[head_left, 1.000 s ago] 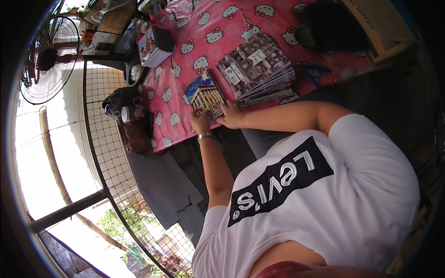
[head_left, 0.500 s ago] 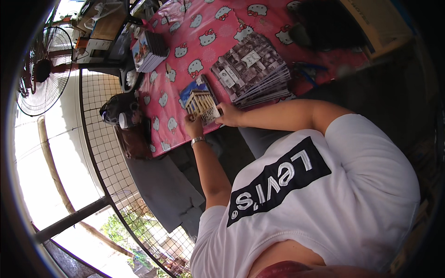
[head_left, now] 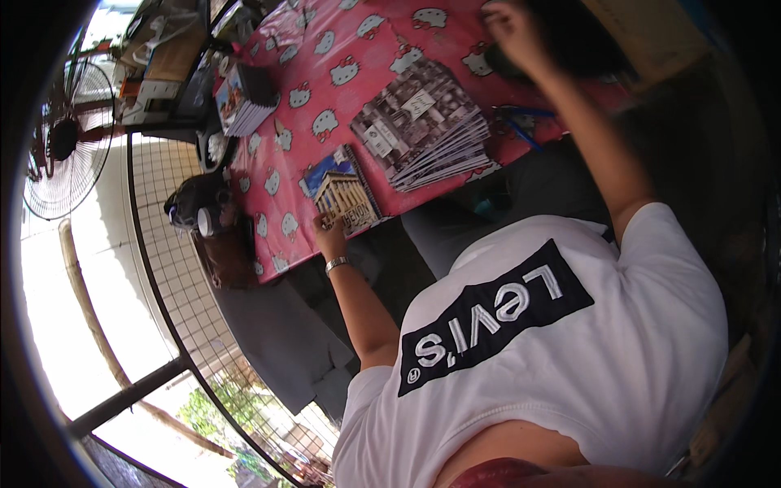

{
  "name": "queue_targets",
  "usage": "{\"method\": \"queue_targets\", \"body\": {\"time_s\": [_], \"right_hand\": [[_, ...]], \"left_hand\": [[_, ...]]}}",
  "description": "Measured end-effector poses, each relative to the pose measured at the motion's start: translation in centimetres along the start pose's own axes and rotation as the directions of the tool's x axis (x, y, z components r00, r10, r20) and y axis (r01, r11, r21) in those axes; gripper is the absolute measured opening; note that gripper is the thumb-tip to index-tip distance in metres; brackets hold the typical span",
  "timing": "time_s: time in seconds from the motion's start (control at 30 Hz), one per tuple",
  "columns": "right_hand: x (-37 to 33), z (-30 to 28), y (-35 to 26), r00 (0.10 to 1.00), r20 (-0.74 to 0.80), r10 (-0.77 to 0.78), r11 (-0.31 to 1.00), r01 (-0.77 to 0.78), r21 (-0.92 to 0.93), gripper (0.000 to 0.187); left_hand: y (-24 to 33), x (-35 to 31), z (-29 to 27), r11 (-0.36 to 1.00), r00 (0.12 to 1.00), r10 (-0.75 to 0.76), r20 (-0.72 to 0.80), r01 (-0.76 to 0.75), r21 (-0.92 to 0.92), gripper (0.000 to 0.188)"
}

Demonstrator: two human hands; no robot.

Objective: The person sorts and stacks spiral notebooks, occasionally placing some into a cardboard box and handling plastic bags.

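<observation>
A notebook (head_left: 345,195) with a columned stone temple and blue sky on its cover lies near the table's front edge. My left hand (head_left: 331,236), wearing a metal wristwatch, grips its near left corner with curled fingers. Just to the right sits a fanned stack of notebooks (head_left: 419,122) with grey photo-collage covers. My right hand (head_left: 514,34) is raised far off at the upper right, beyond that stack and beside a dark bag-like shape (head_left: 582,41). Its fingers are somewhat blurred but look apart, with nothing visible in them.
A pink cartoon-cat tablecloth (head_left: 301,122) covers the table. Another notebook pile (head_left: 248,102) stands at the far left. Blue-handled tools (head_left: 521,126) lie right of the collage stack. A cardboard box (head_left: 647,37) is at the upper right. A black bag (head_left: 195,195) and a fan (head_left: 69,138) are left.
My right hand has let go of the temple notebook and swung away to the upper right, past the collage stack. My left hand has stayed at the notebook's corner. The view has shifted slightly.
</observation>
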State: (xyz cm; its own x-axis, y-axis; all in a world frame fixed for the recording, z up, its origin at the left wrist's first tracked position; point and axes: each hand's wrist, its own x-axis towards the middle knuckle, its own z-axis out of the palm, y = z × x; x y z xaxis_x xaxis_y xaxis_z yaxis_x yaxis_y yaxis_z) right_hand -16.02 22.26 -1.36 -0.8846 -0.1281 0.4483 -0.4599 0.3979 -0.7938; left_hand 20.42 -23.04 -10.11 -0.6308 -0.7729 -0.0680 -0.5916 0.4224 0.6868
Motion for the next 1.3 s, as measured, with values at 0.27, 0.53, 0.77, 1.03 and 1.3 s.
{"method": "queue_targets", "body": {"time_s": [0.27, 0.53, 0.77, 1.03, 1.3], "right_hand": [[0.2, -5.4, 9.8, 0.980, 0.096, 0.173, 0.536, -0.012, -0.844, 0.027], [3.8, -8.0, 11.7, 0.998, 0.000, -0.061, 0.809, 0.050, -0.585, 0.050], [-1.0, -7.3, -0.9, 0.967, 0.212, -0.139, 0.985, 0.114, 0.127, 0.030], [-2.9, -2.3, -6.5, 0.857, 0.200, -0.475, 0.874, 0.434, 0.217, 0.026], [-3.6, -2.3, -9.2, 0.879, 0.278, -0.388, 0.921, 0.356, 0.160, 0.021]], "left_hand": [[26.1, -7.4, 9.8, 0.465, 0.478, 0.869, 0.129, -0.878, 0.115, 0.032], [28.0, -9.8, 12.6, 0.224, 0.291, 0.830, 0.477, -0.955, 0.192, 0.033], [32.4, -8.6, 6.2, 0.351, 0.365, 0.872, 0.325, -0.931, 0.104, 0.032], [34.3, -6.4, 8.8, 0.320, 0.351, 0.930, 0.108, -0.919, 0.229, 0.020], [34.3, -6.9, 8.4, 0.321, 0.351, 0.930, 0.111, -0.921, 0.222, 0.018]]}}
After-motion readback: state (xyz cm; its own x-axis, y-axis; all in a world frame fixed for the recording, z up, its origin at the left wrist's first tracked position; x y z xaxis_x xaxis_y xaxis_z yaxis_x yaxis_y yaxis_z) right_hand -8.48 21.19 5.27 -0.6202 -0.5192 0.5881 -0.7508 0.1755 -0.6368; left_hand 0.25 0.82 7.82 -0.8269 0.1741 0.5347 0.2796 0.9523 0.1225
